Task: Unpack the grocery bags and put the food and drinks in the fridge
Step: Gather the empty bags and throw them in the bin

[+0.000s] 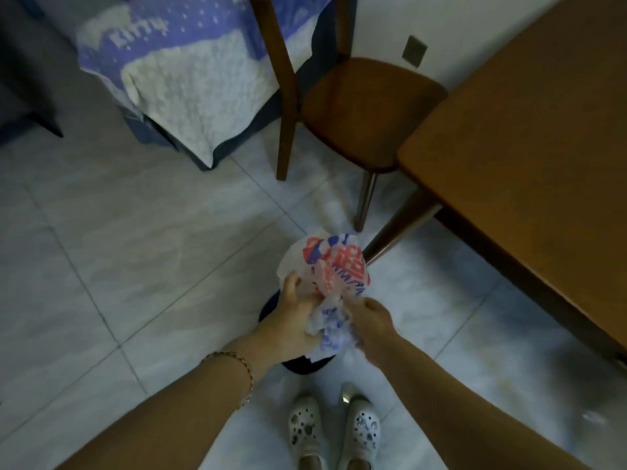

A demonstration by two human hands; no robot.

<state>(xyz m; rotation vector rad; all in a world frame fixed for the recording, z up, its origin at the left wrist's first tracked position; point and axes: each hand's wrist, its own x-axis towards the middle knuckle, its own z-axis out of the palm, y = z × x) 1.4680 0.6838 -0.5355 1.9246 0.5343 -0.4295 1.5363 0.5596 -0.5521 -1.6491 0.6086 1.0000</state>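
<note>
While the left hand [295,310] and right hand [371,320] each clutch the crumpled grocery bag [325,266] between them, it hangs directly above the dark bin [305,364], both hands equally close.

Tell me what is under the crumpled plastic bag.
A dark round object, perhaps a bin, stands on the tiled floor beneath the plastic bag, which the left hand and right hand grip. Only its edges show; its inside is covered.
</note>
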